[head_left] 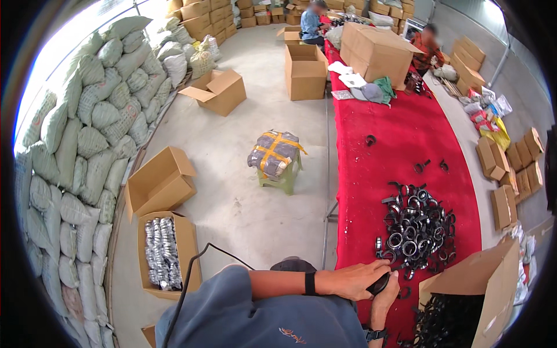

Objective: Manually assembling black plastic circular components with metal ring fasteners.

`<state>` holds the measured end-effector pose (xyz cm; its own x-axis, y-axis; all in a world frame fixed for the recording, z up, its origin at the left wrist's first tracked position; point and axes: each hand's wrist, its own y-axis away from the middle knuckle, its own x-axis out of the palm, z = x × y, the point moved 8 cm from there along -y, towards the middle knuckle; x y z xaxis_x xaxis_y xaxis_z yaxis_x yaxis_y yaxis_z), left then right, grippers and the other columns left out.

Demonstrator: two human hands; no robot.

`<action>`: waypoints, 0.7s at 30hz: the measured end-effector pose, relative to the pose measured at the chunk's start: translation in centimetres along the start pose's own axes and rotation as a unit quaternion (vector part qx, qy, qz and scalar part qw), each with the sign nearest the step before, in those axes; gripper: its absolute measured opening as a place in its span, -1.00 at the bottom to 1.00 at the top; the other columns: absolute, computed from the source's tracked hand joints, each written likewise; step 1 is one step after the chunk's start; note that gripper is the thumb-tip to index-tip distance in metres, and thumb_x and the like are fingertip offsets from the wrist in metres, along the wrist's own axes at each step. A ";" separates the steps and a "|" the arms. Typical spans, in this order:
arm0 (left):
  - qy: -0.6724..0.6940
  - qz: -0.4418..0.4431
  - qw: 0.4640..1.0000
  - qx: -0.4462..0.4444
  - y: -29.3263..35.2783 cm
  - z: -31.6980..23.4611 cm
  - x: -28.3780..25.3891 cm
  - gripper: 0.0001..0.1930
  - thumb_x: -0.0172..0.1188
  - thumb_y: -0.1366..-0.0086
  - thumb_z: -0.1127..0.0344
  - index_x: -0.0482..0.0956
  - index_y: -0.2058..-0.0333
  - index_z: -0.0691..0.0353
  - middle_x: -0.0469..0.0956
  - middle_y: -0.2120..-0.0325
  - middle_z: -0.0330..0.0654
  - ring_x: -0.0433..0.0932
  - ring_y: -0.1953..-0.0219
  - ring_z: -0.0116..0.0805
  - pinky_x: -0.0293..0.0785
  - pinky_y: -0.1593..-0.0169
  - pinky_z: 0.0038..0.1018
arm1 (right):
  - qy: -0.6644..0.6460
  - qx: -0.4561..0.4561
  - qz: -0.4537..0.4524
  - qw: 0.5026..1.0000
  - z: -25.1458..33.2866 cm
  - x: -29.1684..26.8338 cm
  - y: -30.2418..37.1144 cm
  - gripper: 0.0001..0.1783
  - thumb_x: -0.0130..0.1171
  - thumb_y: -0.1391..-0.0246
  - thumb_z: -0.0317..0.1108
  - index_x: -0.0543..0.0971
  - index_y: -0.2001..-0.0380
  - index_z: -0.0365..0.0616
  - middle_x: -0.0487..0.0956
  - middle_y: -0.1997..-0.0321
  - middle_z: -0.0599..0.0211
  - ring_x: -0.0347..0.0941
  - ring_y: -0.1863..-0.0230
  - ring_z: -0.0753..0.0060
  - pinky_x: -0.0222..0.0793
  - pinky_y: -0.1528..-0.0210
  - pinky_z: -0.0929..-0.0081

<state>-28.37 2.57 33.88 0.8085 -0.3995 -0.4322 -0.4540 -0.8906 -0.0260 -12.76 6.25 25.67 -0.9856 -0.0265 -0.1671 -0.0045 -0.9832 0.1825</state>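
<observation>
Close in front of my body, over the near part of the red-covered table [406, 127], both hands come together on a black round part [379, 284]. My left hand [354, 280], with a black band at the wrist, reaches in from the left, its fingers curled over the part's upper side. From below, my right hand [383, 297], with a dark watch, closes on the other side. The part's far details are hidden by my fingers. Just beyond my hands lies a heap of black rings [415, 229] with short tabs, some with shiny rims.
An open carton [493, 278] of black pieces stands right of my hands. Left on the floor are an open box of silvery wrapped items [187, 255], empty cartons [165, 180] and stacked sacks [75, 139]. A taped bundle tops a green stool [284, 181]. Two people sit farther along the table.
</observation>
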 end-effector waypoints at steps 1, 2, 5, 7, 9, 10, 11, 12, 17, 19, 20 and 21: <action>-0.002 -0.006 1.000 -0.004 0.1 0.1 -0.2 -0.07 0.36 -0.22 0.41 0.06 -0.50 0.27 0.17 -0.44 0.24 0.40 -0.35 0.30 0.51 -0.26 0.08 | 0.000 -0.001 0.007 1.000 0.9 0.5 -0.1 -0.30 -0.20 -0.54 0.10 0.65 0.23 -0.37 0.66 0.32 0.26 0.57 0.29 0.36 0.47 0.21 0.27; 0.008 -0.016 1.000 0.017 0.4 -0.3 -0.4 -0.08 0.36 -0.22 0.41 0.07 -0.49 0.27 0.18 -0.44 0.21 0.39 -0.36 0.30 0.52 -0.27 0.07 | -0.005 -0.019 0.012 1.000 2.8 1.1 0.4 -0.33 -0.18 -0.56 0.10 0.65 0.21 -0.33 0.66 0.29 0.30 0.57 0.27 0.41 0.48 0.19 0.33; 0.003 -0.037 0.999 0.039 0.3 -0.1 -0.6 -0.09 0.36 -0.22 0.41 0.09 -0.48 0.27 0.19 -0.45 0.17 0.38 -0.38 0.29 0.54 -0.28 0.05 | -0.023 -0.031 0.014 0.999 4.6 2.4 -0.1 -0.34 -0.16 -0.56 0.11 0.66 0.20 -0.32 0.66 0.29 0.31 0.56 0.27 0.43 0.47 0.19 0.33; -0.027 -0.059 0.997 0.030 0.2 0.4 -1.2 -0.10 0.35 -0.22 0.41 0.10 -0.48 0.27 0.20 -0.44 0.16 0.41 -0.35 0.29 0.59 -0.25 0.00 | -0.023 -0.015 0.024 0.999 3.0 2.4 -1.0 -0.32 -0.16 -0.56 0.11 0.65 0.23 -0.33 0.65 0.32 0.29 0.52 0.27 0.44 0.42 0.22 0.26; -0.030 -0.055 0.998 0.026 0.3 -0.2 -2.2 -0.11 0.34 -0.22 0.40 0.11 -0.48 0.27 0.21 -0.42 0.17 0.47 -0.29 0.31 0.61 -0.22 0.00 | -0.027 -0.041 0.018 0.999 4.2 3.1 -1.0 -0.33 -0.17 -0.56 0.10 0.64 0.25 -0.32 0.64 0.33 0.31 0.49 0.28 0.45 0.41 0.22 0.27; -0.038 -0.066 0.997 0.021 0.5 -0.4 -2.6 -0.13 0.34 -0.24 0.38 0.12 -0.48 0.27 0.22 -0.41 0.17 0.51 -0.24 0.32 0.63 -0.19 0.01 | -0.026 -0.035 0.020 0.999 4.1 3.4 -1.0 -0.36 -0.15 -0.55 0.07 0.62 0.27 -0.32 0.62 0.34 0.29 0.47 0.29 0.44 0.39 0.21 0.27; -0.040 -0.057 0.997 0.025 0.5 -0.3 -2.6 -0.13 0.34 -0.24 0.38 0.12 -0.48 0.27 0.22 -0.41 0.17 0.51 -0.24 0.32 0.63 -0.19 0.01 | -0.030 -0.035 0.011 0.999 4.2 3.3 -1.1 -0.36 -0.15 -0.55 0.07 0.62 0.27 -0.32 0.62 0.34 0.29 0.47 0.29 0.44 0.39 0.21 0.27; -0.045 -0.072 0.996 0.035 0.5 -0.3 -2.8 -0.13 0.34 -0.24 0.38 0.13 -0.47 0.26 0.22 -0.41 0.17 0.51 -0.24 0.32 0.63 -0.20 0.01 | -0.021 -0.031 0.013 0.999 4.2 3.5 -1.2 -0.38 -0.14 -0.54 0.05 0.62 0.26 -0.34 0.62 0.34 0.27 0.47 0.28 0.42 0.39 0.20 0.26; -0.066 -0.062 0.996 0.022 0.0 -0.4 -3.7 -0.14 0.35 -0.25 0.37 0.14 -0.47 0.27 0.25 -0.38 0.18 0.49 -0.25 0.32 0.61 -0.22 0.00 | -0.013 -0.048 -0.023 0.998 4.7 4.0 -1.6 -0.40 -0.11 -0.51 0.02 0.62 0.26 -0.37 0.63 0.31 0.18 0.48 0.27 0.34 0.40 0.18 0.25; -0.068 -0.077 0.994 0.043 -0.8 -0.9 -4.1 -0.16 0.36 -0.23 0.38 0.17 -0.45 0.29 0.29 -0.36 0.19 0.47 -0.27 0.32 0.59 -0.23 -0.01 | -0.019 -0.019 -0.040 0.999 3.3 3.2 -2.3 -0.42 -0.09 -0.50 0.01 0.63 0.27 -0.34 0.67 0.28 0.15 0.51 0.26 0.27 0.41 0.17 0.19; -0.074 -0.072 0.993 0.051 -1.5 -1.1 -3.8 -0.18 0.35 -0.23 0.36 0.20 -0.43 0.27 0.31 -0.35 0.21 0.46 -0.28 0.33 0.57 -0.24 0.01 | 0.016 -0.020 -0.036 0.999 3.3 2.6 -2.1 -0.46 -0.09 -0.49 -0.02 0.64 0.25 -0.31 0.69 0.22 0.09 0.56 0.24 0.19 0.44 0.16 0.15; -0.092 -0.056 0.993 0.049 -2.3 -0.7 -3.1 -0.20 0.33 -0.22 0.33 0.22 -0.42 0.24 0.35 -0.34 0.18 0.46 -0.29 0.29 0.56 -0.25 0.00 | 0.049 -0.018 -0.050 0.997 3.5 1.9 -1.9 -0.50 -0.08 -0.47 -0.05 0.65 0.22 -0.28 0.71 0.17 0.02 0.60 0.23 0.12 0.47 0.15 0.12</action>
<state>-29.61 5.74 35.90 0.7779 -0.2445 -0.5789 -0.4066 -0.8982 -0.1670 -15.21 8.72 28.43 -0.9590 0.0565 -0.2778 -0.0945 -0.9876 0.1253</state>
